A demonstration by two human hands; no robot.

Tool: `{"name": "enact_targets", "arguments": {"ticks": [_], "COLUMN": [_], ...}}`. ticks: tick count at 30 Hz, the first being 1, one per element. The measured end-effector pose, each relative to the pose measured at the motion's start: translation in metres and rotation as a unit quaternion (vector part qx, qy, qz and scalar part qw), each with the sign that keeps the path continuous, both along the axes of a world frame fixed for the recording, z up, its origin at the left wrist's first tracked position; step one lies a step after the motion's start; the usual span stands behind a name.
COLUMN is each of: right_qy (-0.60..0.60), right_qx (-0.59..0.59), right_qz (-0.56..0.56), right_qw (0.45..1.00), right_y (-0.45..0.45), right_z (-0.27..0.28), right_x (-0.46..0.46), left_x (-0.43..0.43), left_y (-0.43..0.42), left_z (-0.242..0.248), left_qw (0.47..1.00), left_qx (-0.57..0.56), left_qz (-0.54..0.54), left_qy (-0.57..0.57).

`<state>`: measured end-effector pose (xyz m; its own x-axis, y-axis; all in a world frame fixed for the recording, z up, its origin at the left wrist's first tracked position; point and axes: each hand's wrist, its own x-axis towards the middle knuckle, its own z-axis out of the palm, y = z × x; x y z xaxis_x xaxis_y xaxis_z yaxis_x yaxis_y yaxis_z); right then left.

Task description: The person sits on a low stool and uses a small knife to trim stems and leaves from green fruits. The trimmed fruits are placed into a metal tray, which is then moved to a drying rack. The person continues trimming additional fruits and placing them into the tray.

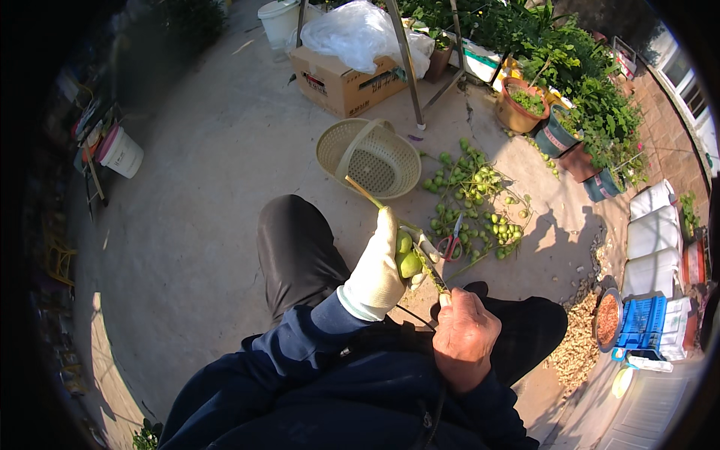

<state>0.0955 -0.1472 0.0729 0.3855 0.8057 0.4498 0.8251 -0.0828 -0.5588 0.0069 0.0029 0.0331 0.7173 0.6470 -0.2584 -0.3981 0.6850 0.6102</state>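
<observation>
My left hand [374, 264], in a white knit glove, is closed around a cut stem [363, 191] with green fruits [408, 263] that look like unripe tomatoes. My bare right hand [466, 332] grips a narrow, dark, blade-like tool [432, 273]; green bits cling along it, and its tip lies beside the fruits. Part of the tool is hidden by my fingers. Just beyond the gloved hand sits an oval plastic basket [337, 135] with an arched handle and no fruit visible inside. To its right, vines with many green fruits [478, 183] lie on the concrete. Red-handled scissors [451, 243] rest among them.
A cardboard box [337, 84] topped with clear plastic sheeting [360, 34] stands behind the basket, beside metal frame legs [406, 67]. Potted plants [520, 107] line the right. Peanut-like pods [574, 343], a bowl [607, 319] and a blue crate [641, 323] lie at lower right.
</observation>
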Motion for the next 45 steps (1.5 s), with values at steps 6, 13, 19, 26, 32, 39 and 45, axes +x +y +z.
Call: {"name": "enact_targets", "arguments": {"ticks": [6, 13, 19, 26, 32, 39, 45], "right_qy": [-0.019, -0.032, 0.021, -0.029, -0.041, -0.070, -0.073], "right_qx": [-0.033, -0.046, -0.019, -0.043, -0.021, -0.028, -0.052], "right_qz": [-0.037, -0.038, 0.003, -0.012, 0.045, 0.016, -0.007], "right_qw": [0.999, 0.998, 1.000, 0.999, 0.998, 0.997, 0.996], "right_y": [-0.001, -0.001, -0.006, -0.008, -0.012, -0.016, -0.018], "right_z": [0.004, 0.005, 0.002, 0.005, 0.009, 0.010, 0.010], "right_x": [0.000, -0.002, -0.005, -0.003, -0.006, -0.005, -0.006], "left_x": [0.001, -0.001, -0.003, -0.007, 0.000, -0.004, -0.004], "left_y": [-0.003, 0.000, 0.000, 0.003, -0.001, -0.001, -0.003], "left_z": [-0.004, -0.006, -0.005, -0.008, -0.004, -0.002, 0.001], "left_qw": [1.000, 1.000, 0.999, 0.998, 0.994, 0.981, 0.970], "left_qx": [-0.001, -0.005, -0.029, 0.042, 0.055, 0.163, 0.209], "left_qz": [0.019, 0.010, 0.015, 0.014, 0.068, 0.056, 0.062], "left_qy": [0.012, -0.012, -0.030, 0.038, 0.059, 0.092, 0.112]}}
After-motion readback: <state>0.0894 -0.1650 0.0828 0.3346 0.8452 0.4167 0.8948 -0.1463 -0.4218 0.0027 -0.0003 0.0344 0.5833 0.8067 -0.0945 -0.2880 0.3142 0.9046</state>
